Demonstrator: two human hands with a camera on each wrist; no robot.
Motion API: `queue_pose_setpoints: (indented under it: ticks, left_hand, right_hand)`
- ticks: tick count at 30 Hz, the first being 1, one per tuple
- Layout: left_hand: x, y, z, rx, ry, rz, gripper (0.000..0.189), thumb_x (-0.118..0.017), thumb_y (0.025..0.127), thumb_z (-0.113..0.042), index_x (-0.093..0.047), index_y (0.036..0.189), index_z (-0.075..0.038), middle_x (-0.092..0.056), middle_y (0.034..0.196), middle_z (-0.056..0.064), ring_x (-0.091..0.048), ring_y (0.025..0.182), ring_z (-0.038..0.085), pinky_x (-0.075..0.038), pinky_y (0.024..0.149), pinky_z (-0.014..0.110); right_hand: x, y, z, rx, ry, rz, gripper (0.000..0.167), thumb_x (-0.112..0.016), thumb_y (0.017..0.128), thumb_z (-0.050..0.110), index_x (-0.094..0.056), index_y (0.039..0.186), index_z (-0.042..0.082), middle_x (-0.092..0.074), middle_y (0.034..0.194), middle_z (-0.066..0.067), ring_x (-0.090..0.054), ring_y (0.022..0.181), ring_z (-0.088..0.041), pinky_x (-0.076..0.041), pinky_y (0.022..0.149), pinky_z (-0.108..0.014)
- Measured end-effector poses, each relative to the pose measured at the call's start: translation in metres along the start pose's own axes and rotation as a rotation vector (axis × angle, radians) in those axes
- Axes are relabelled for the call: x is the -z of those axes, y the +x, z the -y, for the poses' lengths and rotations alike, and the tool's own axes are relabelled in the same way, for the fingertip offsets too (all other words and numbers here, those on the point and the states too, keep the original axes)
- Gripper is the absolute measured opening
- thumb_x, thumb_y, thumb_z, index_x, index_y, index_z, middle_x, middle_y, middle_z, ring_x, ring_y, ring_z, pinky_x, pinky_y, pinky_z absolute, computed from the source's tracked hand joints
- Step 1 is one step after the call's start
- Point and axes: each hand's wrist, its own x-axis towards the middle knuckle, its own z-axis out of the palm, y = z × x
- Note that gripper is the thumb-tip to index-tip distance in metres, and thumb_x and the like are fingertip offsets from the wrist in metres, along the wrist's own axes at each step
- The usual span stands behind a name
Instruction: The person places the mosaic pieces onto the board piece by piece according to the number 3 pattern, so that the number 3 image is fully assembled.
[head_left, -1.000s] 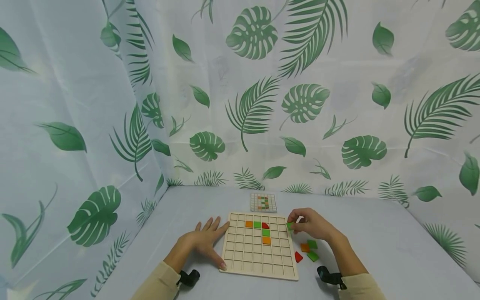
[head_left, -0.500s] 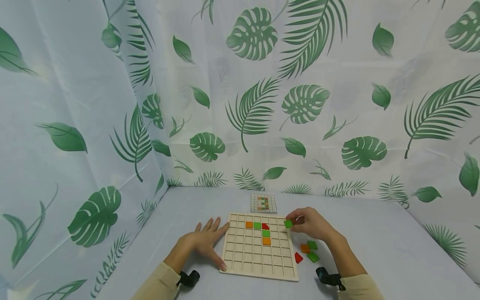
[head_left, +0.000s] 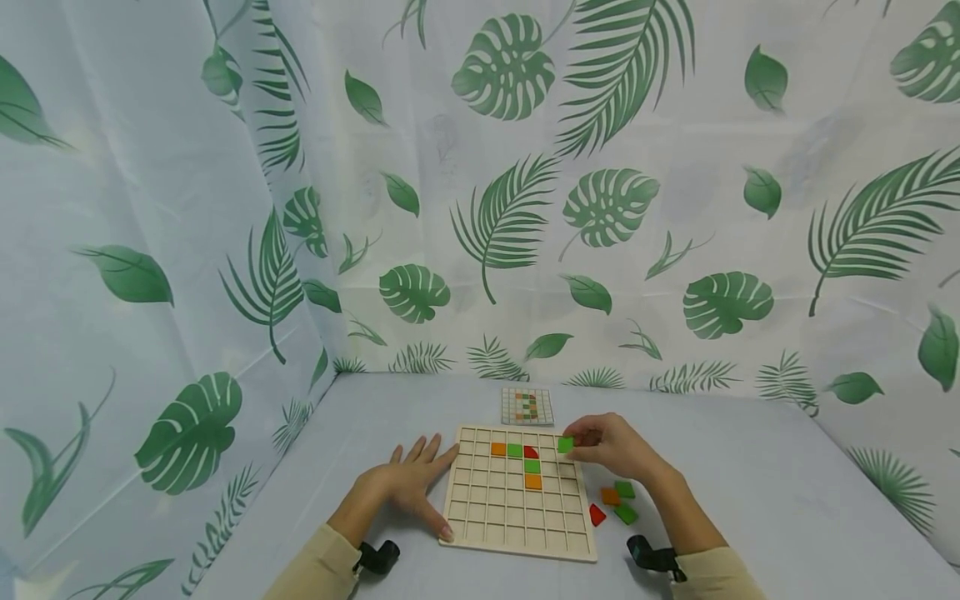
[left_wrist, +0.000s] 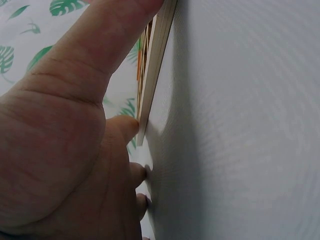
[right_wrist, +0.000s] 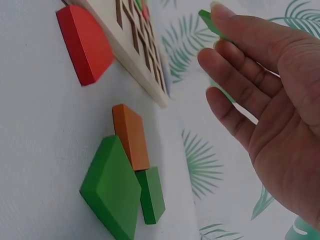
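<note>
Left hand: fingers apart against board, likely steadying it | right hand: pinches green tile, board contact unclear

Screened-off booth: leaf-print curtains behind and left of pale tabletop

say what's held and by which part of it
The right hand pinches a green tile by its right side; the left hand only touches the board at its left edge.
</note>
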Motion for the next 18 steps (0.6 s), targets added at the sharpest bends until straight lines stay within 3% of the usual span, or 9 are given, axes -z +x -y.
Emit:
queue_pose_setpoints:
  ticks: [18]
  left_hand:
    - [0.000, -0.001, -0.001, 0.009, 0.019, -0.006, 0.137, -0.086, 0.065, -0.075, -0.010, 0.169, -0.029, -0.002, 0.176, 0.015, 0.001, 0.163, 0.040, -0.005, 0.125, 0.070]
  right_hand:
    - [-0.019, 0.007, 0.008, 0.108, -0.042, 0.061, 0.024, -0.084, 0.089, 0.029, -0.078, 0.109, 0.018, -0.068, 0.085, 0.007, -0.059, 0.073, -0.012, -0.052, 0.065, -0.025]
